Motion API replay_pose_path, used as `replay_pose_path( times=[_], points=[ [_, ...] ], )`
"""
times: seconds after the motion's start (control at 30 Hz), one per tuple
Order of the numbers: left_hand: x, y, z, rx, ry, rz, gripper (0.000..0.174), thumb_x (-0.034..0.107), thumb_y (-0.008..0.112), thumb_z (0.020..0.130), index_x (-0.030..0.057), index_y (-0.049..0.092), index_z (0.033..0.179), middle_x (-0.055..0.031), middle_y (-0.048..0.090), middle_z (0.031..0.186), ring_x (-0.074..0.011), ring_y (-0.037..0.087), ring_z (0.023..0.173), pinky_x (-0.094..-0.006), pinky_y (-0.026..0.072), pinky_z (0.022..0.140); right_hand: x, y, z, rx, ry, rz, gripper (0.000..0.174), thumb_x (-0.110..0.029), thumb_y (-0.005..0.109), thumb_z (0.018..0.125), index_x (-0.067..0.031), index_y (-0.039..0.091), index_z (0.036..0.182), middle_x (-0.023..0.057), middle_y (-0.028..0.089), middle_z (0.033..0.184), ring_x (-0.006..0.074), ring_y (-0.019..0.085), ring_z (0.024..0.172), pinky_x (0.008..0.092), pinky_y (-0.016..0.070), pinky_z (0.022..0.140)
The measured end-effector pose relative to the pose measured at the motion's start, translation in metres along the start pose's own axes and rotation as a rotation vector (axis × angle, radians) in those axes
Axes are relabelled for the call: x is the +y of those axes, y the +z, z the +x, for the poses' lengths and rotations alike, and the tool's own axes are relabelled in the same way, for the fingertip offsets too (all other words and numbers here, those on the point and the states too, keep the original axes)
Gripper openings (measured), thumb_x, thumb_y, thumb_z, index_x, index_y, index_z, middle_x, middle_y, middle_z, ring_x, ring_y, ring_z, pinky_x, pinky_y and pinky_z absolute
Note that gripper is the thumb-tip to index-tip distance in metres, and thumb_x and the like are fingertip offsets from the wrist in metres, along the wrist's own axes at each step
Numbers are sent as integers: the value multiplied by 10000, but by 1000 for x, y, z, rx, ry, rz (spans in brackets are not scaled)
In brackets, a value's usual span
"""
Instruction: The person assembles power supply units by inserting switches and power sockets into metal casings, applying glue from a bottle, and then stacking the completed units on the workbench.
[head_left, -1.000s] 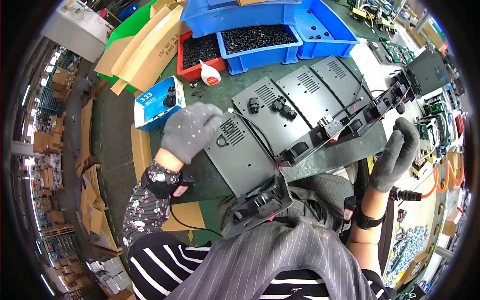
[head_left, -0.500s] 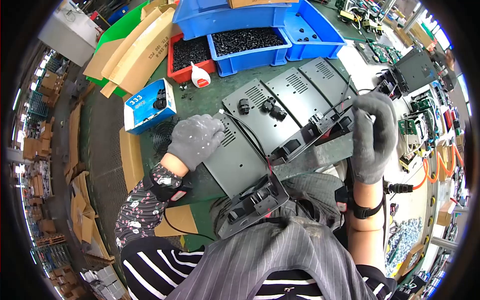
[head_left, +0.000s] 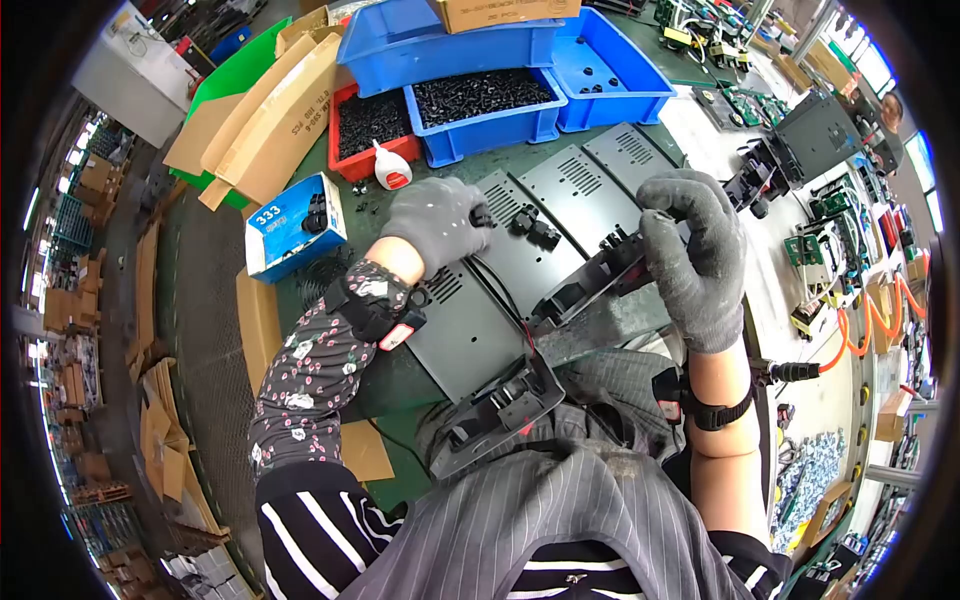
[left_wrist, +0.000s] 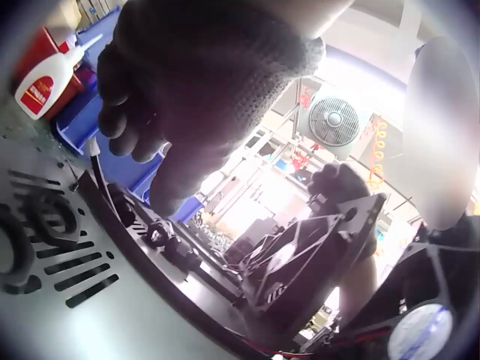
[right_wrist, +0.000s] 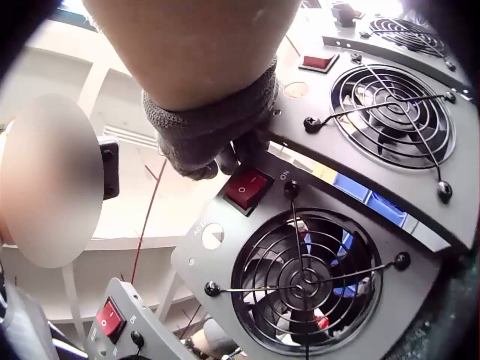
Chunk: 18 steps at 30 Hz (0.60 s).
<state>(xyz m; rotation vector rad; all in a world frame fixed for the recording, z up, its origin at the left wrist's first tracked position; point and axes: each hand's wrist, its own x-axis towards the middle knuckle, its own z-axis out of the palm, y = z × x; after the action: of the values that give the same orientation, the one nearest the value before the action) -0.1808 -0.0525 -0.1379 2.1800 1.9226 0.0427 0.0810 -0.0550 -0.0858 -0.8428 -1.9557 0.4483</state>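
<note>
4 vented metal panels (head_left: pixel 470 335) lie side by side across the middle of the frame on the green surface (head_left: pixel 385 382), their fan ends (head_left: pixel 515 400) toward the person. A single black cable gland (head_left: pixel 482 215) is right at the fingertips of the gloved left hand (head_left: pixel 435 225), on the side facing the right hand (head_left: pixel 700 265). Just beyond it, 2 more black glands (head_left: pixel 535 227) lie nearly end to end, their line slanting from upper left to lower right; the left hand is nearer to them as well. The left hand's fingers are bent, but whether they grip the single gland I cannot tell. The right hand, fingers curled, is beside the panels' raised fan ends; whether it holds anything is hidden.
</note>
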Motion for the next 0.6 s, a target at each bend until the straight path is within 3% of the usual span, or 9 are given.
replay_pose_path(
  times=[0.03, 0.1, 0.17, 0.33, 0.4, 0.47, 0.5, 0.57, 0.6],
  points=[
    [3, -10, 1, -1, 8, 2, 343, 336, 693, 787, 78, 696, 1014, -103, 669, 991, -240, 647, 957, -374, 503, 831, -1, -2, -1, -13, 6, 32, 203, -103, 678, 766, -39, 655, 958, 142, 649, 963, 301, 629, 909, 383, 486, 837],
    [7, -26, -1, -135, 34, -906, 494, 353, 668, 829, -15, 615, 1155, -73, 663, 1052, -151, 613, 977, -286, 469, 876, 0, -3, -2, -20, -75, -4, 280, -101, 704, 752, -37, 648, 1019, 153, 656, 1021, 316, 633, 959, 397, 492, 858],
    [28, -54, -15, -202, 199, -1239, 548, 346, 684, 844, -55, 574, 1202, -60, 636, 1107, -98, 572, 996, -256, 451, 893, -11, 3, 3, -4, -285, 33, 339, -105, 727, 737, -32, 635, 1055, 158, 658, 1057, 331, 634, 980, 419, 495, 858],
    [63, -80, -45, -378, 278, -1382, 645, 387, 736, 800, -61, 547, 1225, -53, 622, 1111, -105, 570, 991, -253, 452, 880, -16, 5, 1, -52, -461, 60, 321, -28, 731, 750, -40, 569, 1026, 171, 628, 1114, 352, 599, 1071, 410, 493, 846],
    [63, -79, -49, -407, 245, -1411, 655, 389, 745, 792, -61, 546, 1224, -50, 623, 1107, -107, 571, 994, -254, 452, 878, -18, 6, -2, -63, -424, 104, 313, -18, 718, 754, -43, 572, 1030, 172, 626, 1107, 343, 603, 1056, 406, 493, 843],
    [59, -75, -54, -378, 261, -1354, 515, 342, 721, 826, -35, 612, 1159, -56, 656, 1046, -112, 597, 945, -267, 475, 829, -20, 5, -4, -158, -300, 303, 288, 6, 673, 769, -45, 552, 1025, 175, 611, 1094, 303, 611, 1007, 398, 490, 848],
    [55, -71, -58, -381, 259, -1352, 515, 342, 721, 826, -35, 612, 1159, -56, 656, 1046, -112, 597, 945, -267, 475, 829, -14, 8, -13, -33, -273, 393, 246, 5, 621, 819, -41, 502, 1029, 172, 599, 1098, 272, 609, 984, 383, 481, 867],
    [41, -59, -69, 135, 229, -654, 321, 282, 675, 853, 36, 687, 1059, -84, 690, 962, -148, 639, 857, -274, 492, 752, -9, 4, -24, 162, -139, 657, 216, -6, 578, 859, -50, 462, 1036, 166, 599, 1081, 235, 607, 948, 349, 495, 834],
    [32, -52, -75, 129, 232, -650, 321, 282, 675, 853, 36, 687, 1059, -84, 690, 962, -148, 639, 857, -274, 492, 752, -6, -5, -28, 261, -135, 534, 195, -22, 553, 883, -63, 455, 1046, 175, 589, 1068, 207, 604, 900, 307, 512, 748]
  ],
)
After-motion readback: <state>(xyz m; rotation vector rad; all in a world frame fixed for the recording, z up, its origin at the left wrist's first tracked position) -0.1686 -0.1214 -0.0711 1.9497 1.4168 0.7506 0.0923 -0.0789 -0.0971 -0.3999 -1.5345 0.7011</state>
